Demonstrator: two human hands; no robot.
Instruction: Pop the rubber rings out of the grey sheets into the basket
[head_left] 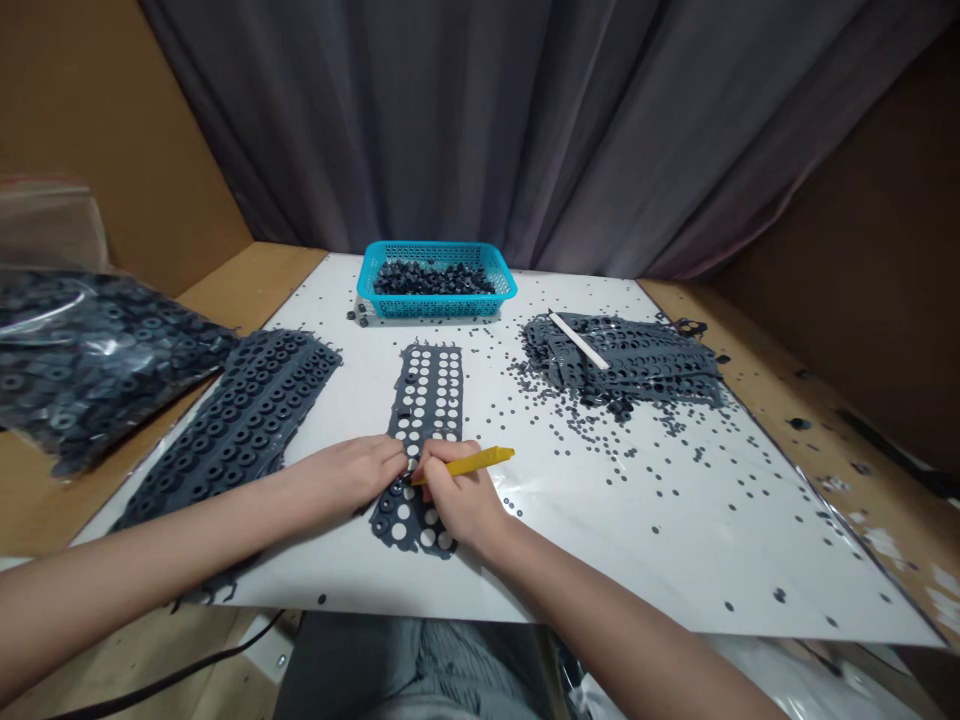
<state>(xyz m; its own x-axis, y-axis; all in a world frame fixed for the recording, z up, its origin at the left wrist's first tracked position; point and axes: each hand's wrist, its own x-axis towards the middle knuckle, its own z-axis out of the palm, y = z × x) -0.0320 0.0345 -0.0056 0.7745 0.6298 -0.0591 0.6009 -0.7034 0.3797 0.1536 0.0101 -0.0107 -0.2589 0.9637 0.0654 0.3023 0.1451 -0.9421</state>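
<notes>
A dark grey perforated rubber sheet (pixel 433 385) lies flat on the white work surface in front of me, its rows of round holes showing white. Some holes near its lower left hold black rings. My left hand (pixel 360 470) presses on the sheet's left side with its fingers bent together. From the right, my right hand (pixel 459 500) grips a yellow pen-shaped tool (pixel 482 460) like a pencil. The tool's tip points down at the sheet beside my left fingertips; the exact contact is hidden by fingers.
A blue basket (pixel 364 285) of small black parts stands at the back. Left lies another sheet with rings (pixel 255 420), beside a clear bag (pixel 90 350) of black rings. Stacked perforated sheets (pixel 637 360) bear a white stick (pixel 581 342) at right, amid scattered small dark discs.
</notes>
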